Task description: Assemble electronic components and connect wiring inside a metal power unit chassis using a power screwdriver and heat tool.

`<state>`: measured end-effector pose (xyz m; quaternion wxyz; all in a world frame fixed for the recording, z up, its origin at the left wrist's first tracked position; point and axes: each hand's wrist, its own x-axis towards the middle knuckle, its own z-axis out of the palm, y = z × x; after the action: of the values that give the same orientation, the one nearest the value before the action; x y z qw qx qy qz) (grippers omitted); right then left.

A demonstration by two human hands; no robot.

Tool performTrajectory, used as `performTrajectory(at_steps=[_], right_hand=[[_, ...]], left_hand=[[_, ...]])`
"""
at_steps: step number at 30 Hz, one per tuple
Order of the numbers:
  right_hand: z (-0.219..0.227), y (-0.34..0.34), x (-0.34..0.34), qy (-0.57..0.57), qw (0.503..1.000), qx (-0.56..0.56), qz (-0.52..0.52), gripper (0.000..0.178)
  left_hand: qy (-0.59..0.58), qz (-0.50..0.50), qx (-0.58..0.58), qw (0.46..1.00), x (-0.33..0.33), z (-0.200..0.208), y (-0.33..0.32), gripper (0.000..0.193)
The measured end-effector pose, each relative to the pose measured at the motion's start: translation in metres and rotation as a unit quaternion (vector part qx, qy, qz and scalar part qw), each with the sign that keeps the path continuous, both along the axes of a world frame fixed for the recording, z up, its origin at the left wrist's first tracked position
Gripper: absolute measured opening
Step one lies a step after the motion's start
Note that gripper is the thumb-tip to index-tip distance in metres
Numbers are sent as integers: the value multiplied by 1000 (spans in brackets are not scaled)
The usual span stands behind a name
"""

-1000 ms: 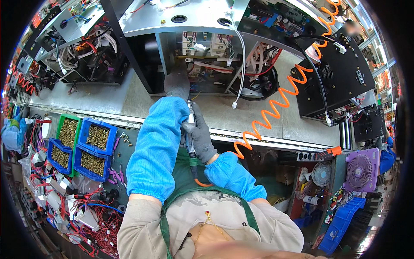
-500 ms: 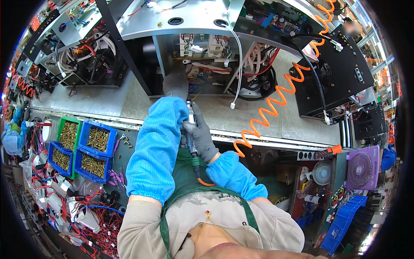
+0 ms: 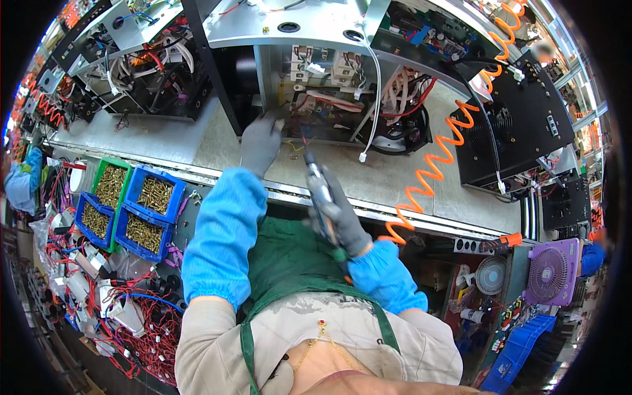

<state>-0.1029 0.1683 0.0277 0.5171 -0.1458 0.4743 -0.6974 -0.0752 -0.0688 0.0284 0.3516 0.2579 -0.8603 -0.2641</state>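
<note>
My right hand [image 3: 342, 220], in a grey glove, is wrapped round a slim air screwdriver [image 3: 317, 186]. The tool's bit points up and away from me, toward the lower opening of a metal cabinet [image 3: 276, 82] with wiring inside. My left hand [image 3: 261, 141], also gloved, is at the cabinet's front lower edge, left of the bit. Its fingers are bent together by the metal, and what they pinch, if anything, is too small to make out. A short yellow wire [image 3: 293, 145] lies between the hand and the bit.
Blue trays [image 3: 155, 191] and a green tray [image 3: 108, 161] of brass screws stand at left, above tangled red wires [image 3: 151, 329]. A coiled orange hose [image 3: 428, 178] crosses the bench at right, before a black unit [image 3: 513, 125]. A purple fan [image 3: 553, 273] is farther right.
My left hand has drawn back from inside the cabinet to its front edge. The screwdriver in my right hand has moved right, apart from my left arm, and tilts. The whole view has shifted slightly.
</note>
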Motion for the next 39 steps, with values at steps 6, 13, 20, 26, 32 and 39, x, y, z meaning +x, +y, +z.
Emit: performTrajectory(at_steps=[6, 13, 20, 26, 32, 39], right_hand=[[-29, 59, -4, -12, 999, 42, 7, 90], [-17, 67, 1, 12, 996, 79, 35, 89], [-7, 65, 1, 28, 994, 83, 60, 90], [-1, 63, 1, 45, 991, 77, 95, 93], [0, 63, 1, 54, 989, 78, 109, 93], [-2, 63, 4, -26, 994, 48, 98, 92]], left_hand=[[-101, -31, 28, 994, 18, -69, 40, 18], [-150, 30, -16, 988, -5, -98, 33, 14], [194, -116, 752, 619, 0, -58, 44, 7], [203, -103, 743, 629, 0, -62, 40, 16], [155, -32, 742, 652, 0, -55, 36, 24], [106, -83, 695, 706, 14, -59, 25, 31]])
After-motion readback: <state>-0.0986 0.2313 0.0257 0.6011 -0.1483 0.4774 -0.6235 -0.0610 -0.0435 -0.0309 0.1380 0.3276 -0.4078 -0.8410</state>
